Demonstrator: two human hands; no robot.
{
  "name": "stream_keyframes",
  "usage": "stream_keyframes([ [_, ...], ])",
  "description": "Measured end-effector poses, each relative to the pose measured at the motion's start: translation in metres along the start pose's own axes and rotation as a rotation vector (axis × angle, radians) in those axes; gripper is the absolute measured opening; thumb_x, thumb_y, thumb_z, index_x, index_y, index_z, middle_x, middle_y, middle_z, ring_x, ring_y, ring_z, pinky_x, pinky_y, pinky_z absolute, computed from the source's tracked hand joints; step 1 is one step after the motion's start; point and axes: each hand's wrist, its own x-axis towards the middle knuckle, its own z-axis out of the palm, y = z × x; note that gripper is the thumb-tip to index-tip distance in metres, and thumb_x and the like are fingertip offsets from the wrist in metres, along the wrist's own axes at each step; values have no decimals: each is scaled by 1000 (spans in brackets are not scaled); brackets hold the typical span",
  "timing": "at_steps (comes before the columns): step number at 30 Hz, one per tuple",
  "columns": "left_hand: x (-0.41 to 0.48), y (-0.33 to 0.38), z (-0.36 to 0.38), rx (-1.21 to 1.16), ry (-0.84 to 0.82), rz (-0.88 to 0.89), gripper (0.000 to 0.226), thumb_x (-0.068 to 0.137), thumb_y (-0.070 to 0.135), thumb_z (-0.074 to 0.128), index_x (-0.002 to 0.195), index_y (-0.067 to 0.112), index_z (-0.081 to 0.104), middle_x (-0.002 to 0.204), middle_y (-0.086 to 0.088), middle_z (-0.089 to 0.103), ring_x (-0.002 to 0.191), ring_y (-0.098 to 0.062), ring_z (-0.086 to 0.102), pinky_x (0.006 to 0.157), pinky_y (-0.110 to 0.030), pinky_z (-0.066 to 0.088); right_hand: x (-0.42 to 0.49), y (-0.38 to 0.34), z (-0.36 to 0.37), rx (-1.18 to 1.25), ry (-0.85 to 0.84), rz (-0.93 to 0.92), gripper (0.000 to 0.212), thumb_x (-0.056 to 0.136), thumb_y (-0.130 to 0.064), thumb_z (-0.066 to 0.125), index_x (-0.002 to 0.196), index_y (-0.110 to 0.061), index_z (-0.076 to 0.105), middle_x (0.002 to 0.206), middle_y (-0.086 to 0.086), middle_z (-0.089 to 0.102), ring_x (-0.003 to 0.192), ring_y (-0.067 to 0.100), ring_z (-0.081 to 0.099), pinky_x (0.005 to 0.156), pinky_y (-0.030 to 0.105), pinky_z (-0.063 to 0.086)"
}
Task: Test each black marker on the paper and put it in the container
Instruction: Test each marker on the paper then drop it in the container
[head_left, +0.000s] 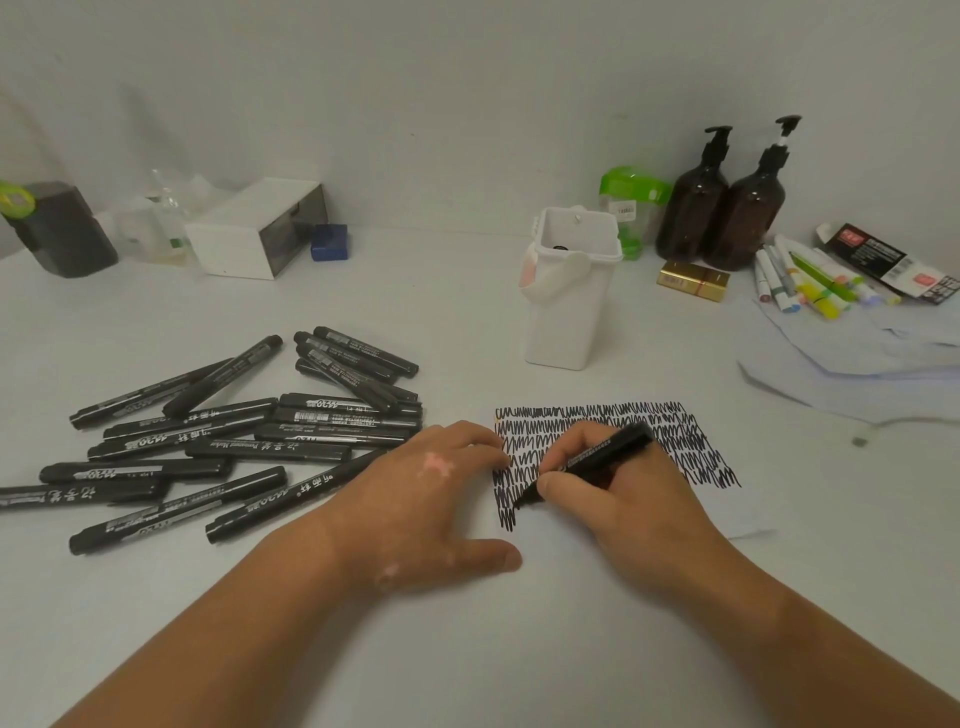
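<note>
While the right hand grips a black marker between thumb and curled fingers, the marker's tip touches the paper at the lower left end of the scribbles. Its rear end slants up and away to the right. The zigzag rows cover most of the sheet's far half, and the near right corner is bare. The left hand lies palm down just beside, holding nothing. Its fingers are straight and slightly spread, the fingertips at the paper's left edge, the thumb stretched toward the right hand. Both forearms reach in across the white table.

Left of that hand lies a loose pile of black markers, crossing one another at many angles, and one of them runs in behind the hand's back. Beyond the paper and apart from it stands the white container. It is upright, tall and square, its top open and a handle hanging down its front. A small dark spot shows inside near the rim, but I cannot tell what it is.

Along the wall at the right stand two brown pump bottles, touching, with a green-lidded jar just to their left and a gold box in front. Coloured highlighters lie on loose sheets farther right. At the far left sits a white box with a small blue block beside it.
</note>
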Motion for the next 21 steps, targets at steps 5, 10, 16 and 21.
stream_keyframes([
  [5, 0, 2, -2, 3, -13, -7, 83, 71, 79, 60, 139, 35, 46, 144, 24, 38, 132, -2, 39, 113, -31, 36, -1, 0, -1, 18, -23, -11, 10, 67, -32, 67, 73, -25, 68, 60, -10, 62, 57, 5, 54, 52, 15, 39],
  [10, -4, 4, -4, -70, 43, 4, 77, 78, 74, 59, 143, 38, 40, 140, 29, 41, 127, 8, 39, 110, -23, 36, 7, -1, -14, 497, 138, 90, 10, 71, -21, 70, 70, -20, 61, 50, 0, 49, 44, 14, 39, 41, 23, 30],
  [16, -3, 2, -13, -460, 318, -131, 59, 90, 0, 50, 122, 49, 53, 89, 17, 59, 73, -7, 55, 67, -14, 44, 11, 1, -27, 586, 130, 98, 10, 78, -14, 80, 77, -17, 70, 55, 4, 49, 48, 17, 41, 42, 25, 33],
  [21, 1, 4, -11, -846, 365, -195, 49, 87, -3, 67, 110, 40, 60, 120, 18, 67, 95, -18, 72, 81, -37, 60, 12, -2, -31, 808, 59, 145, 13, 79, -20, 64, 81, -13, 74, 63, 14, 60, 50, 20, 51, 43, 28, 41],
])
